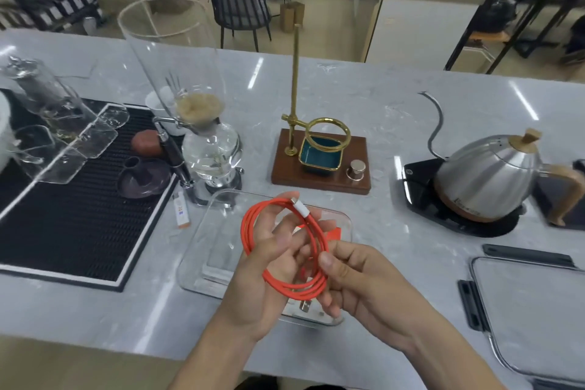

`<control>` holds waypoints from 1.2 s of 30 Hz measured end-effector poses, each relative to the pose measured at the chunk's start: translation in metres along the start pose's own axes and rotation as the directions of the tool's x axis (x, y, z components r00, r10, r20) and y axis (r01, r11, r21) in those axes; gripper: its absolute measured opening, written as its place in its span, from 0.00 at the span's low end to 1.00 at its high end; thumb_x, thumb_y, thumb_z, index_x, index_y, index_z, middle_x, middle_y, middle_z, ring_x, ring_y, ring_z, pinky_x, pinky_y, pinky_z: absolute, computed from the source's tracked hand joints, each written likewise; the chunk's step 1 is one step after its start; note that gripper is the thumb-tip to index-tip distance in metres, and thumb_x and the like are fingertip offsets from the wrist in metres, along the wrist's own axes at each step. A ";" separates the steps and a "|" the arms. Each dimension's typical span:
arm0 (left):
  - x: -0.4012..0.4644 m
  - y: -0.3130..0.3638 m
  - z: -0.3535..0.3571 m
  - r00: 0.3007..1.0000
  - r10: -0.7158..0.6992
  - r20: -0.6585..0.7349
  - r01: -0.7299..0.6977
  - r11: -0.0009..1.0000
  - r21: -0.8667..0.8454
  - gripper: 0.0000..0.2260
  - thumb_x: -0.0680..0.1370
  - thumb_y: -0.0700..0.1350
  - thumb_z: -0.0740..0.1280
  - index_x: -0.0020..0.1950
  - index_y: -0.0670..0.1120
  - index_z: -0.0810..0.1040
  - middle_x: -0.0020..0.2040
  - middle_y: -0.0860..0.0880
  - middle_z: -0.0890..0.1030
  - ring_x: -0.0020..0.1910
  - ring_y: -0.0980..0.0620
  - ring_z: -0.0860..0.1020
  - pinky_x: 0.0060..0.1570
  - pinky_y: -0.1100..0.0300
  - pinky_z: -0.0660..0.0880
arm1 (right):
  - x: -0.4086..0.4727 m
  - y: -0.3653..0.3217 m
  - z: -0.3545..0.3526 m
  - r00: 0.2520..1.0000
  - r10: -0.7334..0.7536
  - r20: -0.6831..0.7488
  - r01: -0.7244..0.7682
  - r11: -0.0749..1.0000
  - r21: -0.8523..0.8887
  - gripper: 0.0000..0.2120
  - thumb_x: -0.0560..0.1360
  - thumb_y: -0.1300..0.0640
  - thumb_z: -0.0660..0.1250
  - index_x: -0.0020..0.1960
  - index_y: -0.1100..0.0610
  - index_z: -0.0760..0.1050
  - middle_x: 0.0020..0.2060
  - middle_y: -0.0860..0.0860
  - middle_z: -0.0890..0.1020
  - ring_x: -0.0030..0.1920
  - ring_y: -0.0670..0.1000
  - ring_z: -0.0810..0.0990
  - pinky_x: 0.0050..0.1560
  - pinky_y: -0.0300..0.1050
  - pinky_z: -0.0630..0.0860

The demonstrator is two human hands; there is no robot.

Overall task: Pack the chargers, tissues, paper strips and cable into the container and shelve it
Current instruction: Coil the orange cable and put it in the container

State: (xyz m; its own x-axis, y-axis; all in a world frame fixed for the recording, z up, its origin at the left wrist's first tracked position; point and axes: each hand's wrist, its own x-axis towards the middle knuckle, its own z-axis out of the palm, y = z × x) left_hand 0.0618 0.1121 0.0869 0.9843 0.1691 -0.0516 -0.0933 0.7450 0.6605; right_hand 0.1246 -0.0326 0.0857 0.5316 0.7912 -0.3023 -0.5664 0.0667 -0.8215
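Two bare hands are held over a clear glass container with rounded corners that sits on the grey marble counter. Between them is an orange-red cable wound into a round coil, with a white plug at the top. The left hand has the coil looped around its fingers, which curl through the ring. The right hand pinches the right side of the coil with its thumb and fingers. The coil is up in the air, just above the container. Something red lies inside the container, partly hidden behind the hands. The container's clear lid with black clips lies well apart on the right. A shiny steel kettle with a wooden handle sits on a black base. A black ribbed mat lies on the left.
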 end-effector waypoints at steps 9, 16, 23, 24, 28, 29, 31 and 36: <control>0.003 0.044 -0.049 0.998 -0.022 0.063 0.027 0.997 -0.073 0.31 0.67 0.47 0.76 0.68 0.42 0.70 0.62 0.34 0.76 0.68 0.31 0.70 0.60 0.44 0.72 | 0.042 0.004 0.035 0.998 -0.020 -0.051 0.012 0.988 -0.156 0.11 0.76 0.58 0.67 0.48 0.66 0.79 0.29 0.58 0.77 0.26 0.50 0.74 0.27 0.41 0.70; 0.012 0.088 -0.077 0.997 -0.078 0.015 0.074 0.983 0.166 0.26 0.68 0.51 0.76 0.61 0.43 0.74 0.63 0.30 0.76 0.61 0.36 0.76 0.65 0.38 0.71 | 0.071 -0.004 0.049 0.985 -0.051 -0.164 -0.029 0.891 -0.453 0.10 0.79 0.63 0.66 0.45 0.71 0.77 0.25 0.57 0.77 0.21 0.48 0.73 0.23 0.40 0.72; 0.026 0.104 -0.092 0.981 0.130 -0.142 -0.005 0.755 0.656 0.02 0.79 0.38 0.67 0.48 0.40 0.78 0.47 0.37 0.85 0.50 0.40 0.84 0.51 0.52 0.82 | 0.095 -0.007 0.059 0.972 -0.138 -0.188 -0.036 0.707 -0.706 0.11 0.77 0.61 0.68 0.41 0.69 0.78 0.26 0.58 0.79 0.24 0.50 0.75 0.30 0.40 0.75; 0.027 0.104 -0.094 0.980 0.151 -0.133 -0.014 0.710 0.705 0.01 0.79 0.38 0.67 0.47 0.41 0.78 0.44 0.40 0.86 0.46 0.44 0.85 0.51 0.52 0.81 | 0.098 -0.006 0.059 0.968 -0.151 -0.198 -0.043 0.685 -0.728 0.11 0.77 0.61 0.68 0.41 0.69 0.79 0.27 0.57 0.79 0.24 0.49 0.75 0.30 0.40 0.75; 0.032 0.103 -0.103 0.973 0.226 -0.036 -0.057 0.392 0.918 0.03 0.78 0.41 0.70 0.46 0.49 0.81 0.37 0.50 0.86 0.40 0.47 0.84 0.46 0.49 0.78 | 0.109 -0.003 0.055 0.947 -0.193 -0.256 -0.098 0.587 -0.804 0.06 0.77 0.61 0.69 0.42 0.62 0.81 0.26 0.54 0.80 0.24 0.48 0.77 0.31 0.38 0.75; 0.032 0.102 -0.105 0.973 0.232 0.011 -0.082 0.296 0.952 0.05 0.78 0.41 0.70 0.46 0.51 0.82 0.37 0.52 0.86 0.40 0.50 0.83 0.45 0.52 0.78 | 0.112 -0.001 0.054 0.942 -0.203 -0.266 -0.109 0.564 -0.819 0.06 0.77 0.60 0.69 0.41 0.58 0.81 0.25 0.52 0.80 0.24 0.47 0.77 0.32 0.38 0.75; 0.032 0.100 -0.106 0.966 0.235 0.104 -0.135 0.118 0.984 0.07 0.78 0.41 0.69 0.51 0.51 0.85 0.41 0.56 0.86 0.42 0.58 0.82 0.47 0.63 0.77 | 0.116 0.001 0.052 0.933 -0.227 -0.280 -0.130 0.514 -0.848 0.08 0.76 0.59 0.69 0.39 0.54 0.80 0.24 0.51 0.80 0.23 0.45 0.77 0.32 0.37 0.74; 0.038 0.102 -0.107 0.966 0.181 0.184 -0.152 -0.178 0.972 0.08 0.79 0.40 0.67 0.54 0.44 0.85 0.45 0.48 0.86 0.46 0.52 0.81 0.47 0.65 0.73 | 0.128 0.003 0.053 0.918 -0.279 -0.283 -0.157 0.399 -0.903 0.08 0.76 0.60 0.69 0.39 0.53 0.81 0.26 0.50 0.78 0.27 0.48 0.77 0.35 0.43 0.76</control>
State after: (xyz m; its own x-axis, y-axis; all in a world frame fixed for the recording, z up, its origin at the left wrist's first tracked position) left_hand 0.0735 0.2630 0.0721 0.9617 0.1790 0.2077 0.0128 -0.7860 0.6181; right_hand 0.1572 0.1010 0.0706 0.8241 0.5354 -0.1851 0.2594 -0.6471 -0.7169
